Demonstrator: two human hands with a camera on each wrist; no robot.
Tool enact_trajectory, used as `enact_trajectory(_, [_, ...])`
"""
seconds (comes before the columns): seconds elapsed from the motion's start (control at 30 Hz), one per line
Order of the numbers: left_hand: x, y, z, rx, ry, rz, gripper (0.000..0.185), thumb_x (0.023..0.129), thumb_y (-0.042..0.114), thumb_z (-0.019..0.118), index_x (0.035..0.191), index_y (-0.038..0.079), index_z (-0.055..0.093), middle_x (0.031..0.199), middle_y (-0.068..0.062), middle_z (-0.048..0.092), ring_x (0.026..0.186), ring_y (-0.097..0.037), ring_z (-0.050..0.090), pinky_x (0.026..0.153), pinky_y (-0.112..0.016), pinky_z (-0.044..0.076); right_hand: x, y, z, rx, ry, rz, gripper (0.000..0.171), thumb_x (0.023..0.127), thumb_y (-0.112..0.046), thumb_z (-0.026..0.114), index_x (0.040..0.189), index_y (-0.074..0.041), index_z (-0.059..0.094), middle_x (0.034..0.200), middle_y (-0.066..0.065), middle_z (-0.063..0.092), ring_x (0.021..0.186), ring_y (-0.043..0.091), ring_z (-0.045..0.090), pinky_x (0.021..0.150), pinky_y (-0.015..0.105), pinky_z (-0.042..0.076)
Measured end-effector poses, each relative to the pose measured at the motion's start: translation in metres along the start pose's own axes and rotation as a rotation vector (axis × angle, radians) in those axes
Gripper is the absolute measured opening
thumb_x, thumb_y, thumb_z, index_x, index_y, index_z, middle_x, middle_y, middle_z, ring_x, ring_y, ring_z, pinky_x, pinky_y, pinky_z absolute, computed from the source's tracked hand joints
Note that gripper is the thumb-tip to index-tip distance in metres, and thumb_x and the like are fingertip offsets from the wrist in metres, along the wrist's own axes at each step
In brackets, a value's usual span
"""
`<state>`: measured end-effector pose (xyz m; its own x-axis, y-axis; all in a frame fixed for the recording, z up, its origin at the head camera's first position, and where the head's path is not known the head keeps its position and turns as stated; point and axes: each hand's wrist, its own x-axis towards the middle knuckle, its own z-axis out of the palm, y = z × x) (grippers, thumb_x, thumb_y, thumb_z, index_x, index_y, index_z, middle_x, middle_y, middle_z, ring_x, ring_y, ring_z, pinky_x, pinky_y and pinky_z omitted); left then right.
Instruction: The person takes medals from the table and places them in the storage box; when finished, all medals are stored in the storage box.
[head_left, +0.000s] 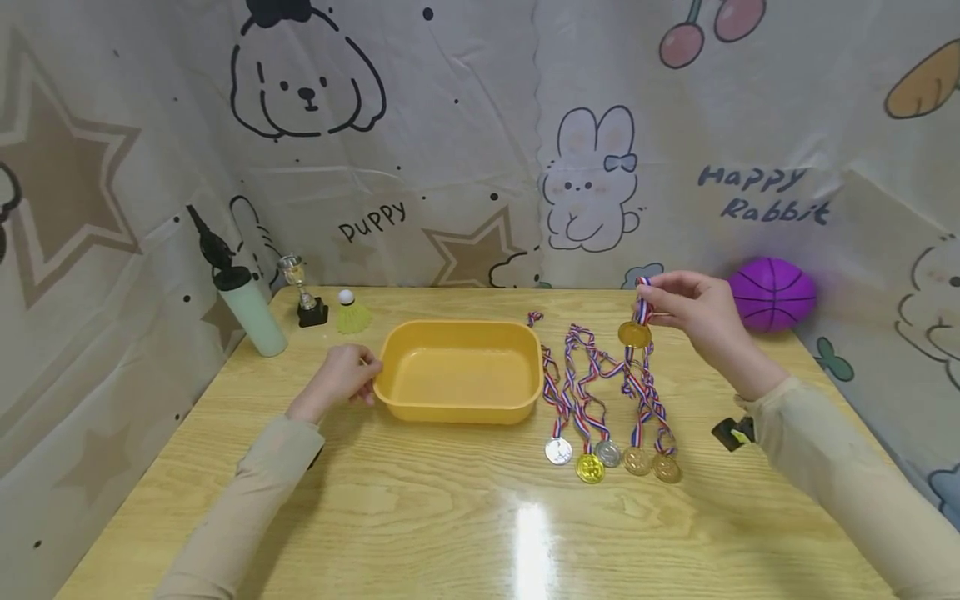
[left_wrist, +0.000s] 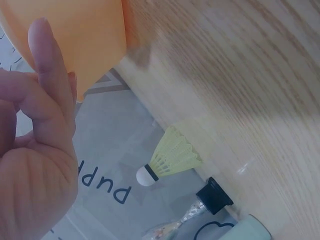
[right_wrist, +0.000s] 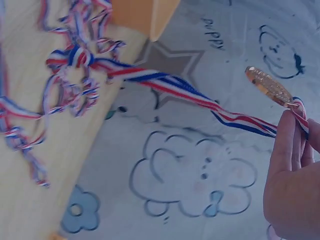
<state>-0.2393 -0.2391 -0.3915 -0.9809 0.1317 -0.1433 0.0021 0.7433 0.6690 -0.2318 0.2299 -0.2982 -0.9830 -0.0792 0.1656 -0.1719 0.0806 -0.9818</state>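
Observation:
My right hand (head_left: 697,312) pinches the red, white and blue ribbon of a gold medal (head_left: 635,334) and holds it above the table. In the right wrist view the medal (right_wrist: 270,86) hangs near the fingertips, its ribbon (right_wrist: 185,97) stretching down to a knot. At the left end of a yellow plastic basin (head_left: 457,413), my left hand (head_left: 341,379) grips the rim; the left wrist view shows one finger lying along the basin's outer wall (left_wrist: 95,40). Right of the basin lie several medals, among them a silver medal (head_left: 558,451) and a bright gold medal (head_left: 590,468), with tangled ribbons.
At the back left stand a pale green bottle (head_left: 255,312), a small trophy (head_left: 303,292) and a yellow shuttlecock (head_left: 352,315). A purple ball (head_left: 772,294) sits at the back right. A patterned cloth (head_left: 465,150) hangs behind the wooden table (head_left: 405,517).

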Motion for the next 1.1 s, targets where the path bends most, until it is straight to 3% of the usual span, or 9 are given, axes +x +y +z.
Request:
enact_trajectory(0.27, [0.001, -0.003, 0.000, -0.005, 0.012, -0.003, 0.023, 0.096, 0.011, 0.049, 0.100, -0.008, 0.060, 0.061, -0.007, 0.062, 0.047, -0.011, 0.061, 0.044, -0.024, 0.049, 0.008, -0.025, 0.042, 0.060, -0.090, -0.045, 0.006, 0.087, -0.013, 0.072, 0.092, -0.014, 0.071, 0.088, -0.004, 0.070, 0.075, 0.009, 0.068, 0.071, 0.025, 0.058])
enact_trajectory(0.63, [0.001, -0.002, 0.000, -0.036, 0.009, 0.003, 0.024, 0.095, 0.012, 0.047, 0.102, -0.008, 0.061, 0.062, -0.008, 0.062, 0.047, -0.014, 0.062, 0.043, -0.023, 0.047, 0.020, -0.029, 0.102, 0.106, -0.181, -0.043, 0.005, 0.091, -0.014, 0.066, 0.094, -0.016, 0.070, 0.086, -0.003, 0.071, 0.076, 0.011, 0.069, 0.072, 0.027, 0.059])
enact_trajectory(0.9, [-0.001, -0.002, 0.002, -0.060, 0.013, 0.001, 0.025, 0.095, 0.010, 0.047, 0.104, -0.009, 0.060, 0.060, -0.008, 0.063, 0.047, -0.013, 0.062, 0.043, -0.024, 0.048, 0.021, -0.004, 0.132, 0.124, -0.221, 0.045, 0.007, 0.092, -0.012, 0.065, 0.097, -0.009, 0.069, 0.086, -0.004, 0.071, 0.076, 0.009, 0.067, 0.063, 0.023, 0.057])
enact_trajectory(1.1, [-0.001, -0.004, 0.002, -0.055, 0.020, -0.003, 0.026, 0.094, 0.009, 0.047, 0.106, -0.009, 0.061, 0.061, -0.008, 0.063, 0.049, -0.016, 0.064, 0.043, -0.024, 0.049, 0.023, 0.028, 0.152, 0.080, -0.213, 0.167, 0.024, 0.092, -0.013, 0.065, 0.111, 0.002, 0.065, 0.087, -0.006, 0.067, 0.076, 0.008, 0.064, 0.063, 0.025, 0.058])
